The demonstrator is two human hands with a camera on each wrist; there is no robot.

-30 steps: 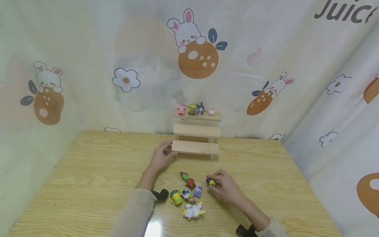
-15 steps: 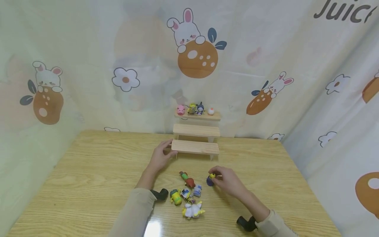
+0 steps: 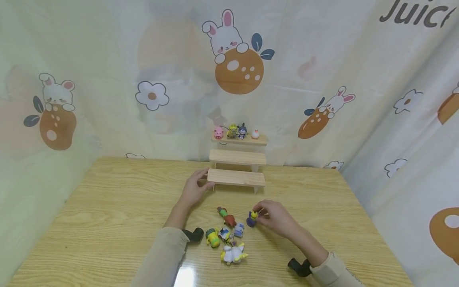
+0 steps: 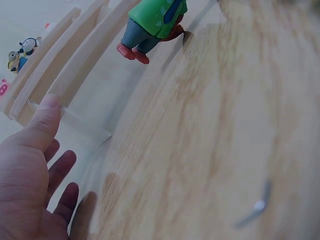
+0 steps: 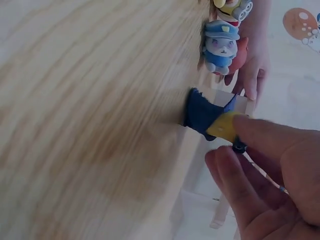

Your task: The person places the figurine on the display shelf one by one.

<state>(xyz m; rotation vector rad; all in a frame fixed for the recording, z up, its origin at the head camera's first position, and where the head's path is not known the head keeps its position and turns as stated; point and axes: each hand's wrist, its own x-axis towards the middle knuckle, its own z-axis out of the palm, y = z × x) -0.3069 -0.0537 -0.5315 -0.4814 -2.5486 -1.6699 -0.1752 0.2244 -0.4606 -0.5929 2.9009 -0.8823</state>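
In the head view my right hand (image 3: 277,216) pinches a small toy figurine (image 3: 252,218) with a yellow head and dark blue body by its head, right of the toys. Close up in the right wrist view, thumb and fingers hold the yellow part of this figurine (image 5: 200,114), its flared blue end towards the table; its front is hidden. My left hand (image 3: 195,189) is at the left end of the lowest step of a wooden three-step stand (image 3: 236,177). In the left wrist view the thumb touches the step's end, and the other fingers (image 4: 62,171) extend loosely below.
On the table lie a green and red-brown figurine (image 3: 226,217), a blue police-capped figurine (image 3: 238,230), a yellow figurine (image 3: 213,238) and a white winged figurine (image 3: 234,254). The stand's top step bears several toys, among them a pink pig (image 3: 218,133) and white chicken (image 3: 255,134).
My right hand has tipped the figurine from lying towards upright, yellow head up, and shifted it slightly left. The left hand stays at the stand.
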